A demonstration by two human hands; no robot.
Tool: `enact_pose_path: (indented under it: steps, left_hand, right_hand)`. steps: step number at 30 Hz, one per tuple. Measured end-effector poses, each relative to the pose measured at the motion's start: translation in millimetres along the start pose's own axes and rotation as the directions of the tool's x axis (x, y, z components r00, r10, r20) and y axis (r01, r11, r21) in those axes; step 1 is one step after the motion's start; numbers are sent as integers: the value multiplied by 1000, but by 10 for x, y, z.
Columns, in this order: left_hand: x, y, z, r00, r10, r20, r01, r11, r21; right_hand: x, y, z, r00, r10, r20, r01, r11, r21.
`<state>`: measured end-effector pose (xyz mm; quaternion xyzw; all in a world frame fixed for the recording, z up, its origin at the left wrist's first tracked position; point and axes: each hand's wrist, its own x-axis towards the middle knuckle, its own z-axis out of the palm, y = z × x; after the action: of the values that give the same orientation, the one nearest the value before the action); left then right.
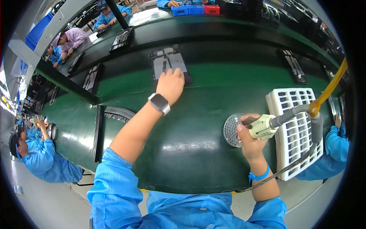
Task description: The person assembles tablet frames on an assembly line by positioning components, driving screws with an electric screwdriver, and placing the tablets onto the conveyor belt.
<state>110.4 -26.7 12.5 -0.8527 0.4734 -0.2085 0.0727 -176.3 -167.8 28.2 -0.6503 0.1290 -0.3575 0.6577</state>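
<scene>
An opened tablet with grey battery plates (175,60) lies beyond the middle of the green bench. My left hand (171,87), a white watch on its wrist, reaches over its near edge with fingers close together and curled onto it; the thumb is hidden. A pale electric screwdriver (263,128) lies sideways in the closed grip of my right hand (252,143). Beside those fingers is a round metal dish (230,131) full of small holes, partly covered by the hand. A grey cable runs from the tool's rear and hangs by a yellow strap (331,88).
White slotted trays (295,129) are stacked at the right, the cable crossing over them. A brush strip (119,113) and dark bar (98,133) lie at left. More opened devices (292,66) line the dark belt. A metal post (66,84) rises at left. Co-workers (42,152) sit around.
</scene>
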Motion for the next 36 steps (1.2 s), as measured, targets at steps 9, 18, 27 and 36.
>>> enact_pose_path:
  steps: [9, 18, 27, 36]
  left_hand:
    - [-570, -540, -90, 977, -139, -164, 31, 846, -532]
    - [-1896, -1302, 51, 935, -349, 70, 351, 872, -340]
    - [-1692, -939, -189, 895, -432, 108, 445, 850, -282]
    - [-1464, -663, -254, 998, -8, 62, 32, 919, -394]
  right_hand:
    - [-24, -26, -104, 1000, -17, -2, 17, 999, -40]
    - [8, 17, -41, 996, -79, 30, 82, 990, -119]
    - [-25, 10, -23, 999, -30, 42, 32, 998, -47]
    - [-28, -75, -9, 1000, 16, 8, -16, 996, -87]
